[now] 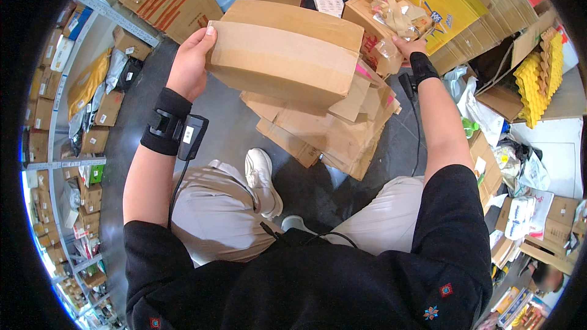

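A closed brown cardboard box (281,58) is held up in front of me, tilted. My left hand (191,64) is closed on its left edge, with the thumb on the near top corner. To the right, my right hand (411,49) is closed at a wad of crumpled packing tape (390,55); its fingertips are partly hidden. The tape lies against an open box (367,21) heaped with more tape scraps. Beneath the held box, several flattened cardboard sheets (324,131) are stacked on the floor.
Metal shelves (76,164) full of parcels line the left side. A large yellow carton (443,0) stands at the far right, near yellow egg-crate foam (538,79). Plastic bags (480,110) and boxes crowd the right. My shoe (262,177) is just left of the sheets.
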Demonstrator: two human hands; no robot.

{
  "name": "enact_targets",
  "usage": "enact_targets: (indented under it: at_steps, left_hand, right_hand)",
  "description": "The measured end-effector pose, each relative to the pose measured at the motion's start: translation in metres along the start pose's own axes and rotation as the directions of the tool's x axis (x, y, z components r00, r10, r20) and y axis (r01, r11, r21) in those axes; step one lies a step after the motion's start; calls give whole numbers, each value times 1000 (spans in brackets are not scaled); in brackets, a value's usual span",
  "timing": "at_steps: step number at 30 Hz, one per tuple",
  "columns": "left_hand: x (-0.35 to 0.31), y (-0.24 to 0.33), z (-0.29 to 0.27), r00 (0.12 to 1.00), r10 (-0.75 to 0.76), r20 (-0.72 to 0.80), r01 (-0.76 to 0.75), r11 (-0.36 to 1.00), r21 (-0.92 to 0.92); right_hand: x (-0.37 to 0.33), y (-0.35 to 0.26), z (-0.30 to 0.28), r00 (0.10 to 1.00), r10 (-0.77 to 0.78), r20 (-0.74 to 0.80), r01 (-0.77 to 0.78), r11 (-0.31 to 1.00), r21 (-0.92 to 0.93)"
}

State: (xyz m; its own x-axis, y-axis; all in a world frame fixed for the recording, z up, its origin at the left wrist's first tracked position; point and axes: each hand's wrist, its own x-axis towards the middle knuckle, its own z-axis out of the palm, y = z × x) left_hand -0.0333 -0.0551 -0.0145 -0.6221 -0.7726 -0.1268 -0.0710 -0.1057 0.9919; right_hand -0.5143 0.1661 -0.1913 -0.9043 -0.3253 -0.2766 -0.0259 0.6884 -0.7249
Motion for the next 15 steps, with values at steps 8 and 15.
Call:
enact_targets:
  at_steps: [8, 15]
  left_hand:
    - [3, -3, -3, 1000, 11, 16, -11, 1000, -3]
    - [3, -1, 1, 1000, 1, -14, -1, 1000, 3]
  right_hand:
    - [-1, 12, -26, 968, -98, 233, 110, 993, -41]
    - [-5, 9, -40, 959, 17, 284, 16, 993, -114]
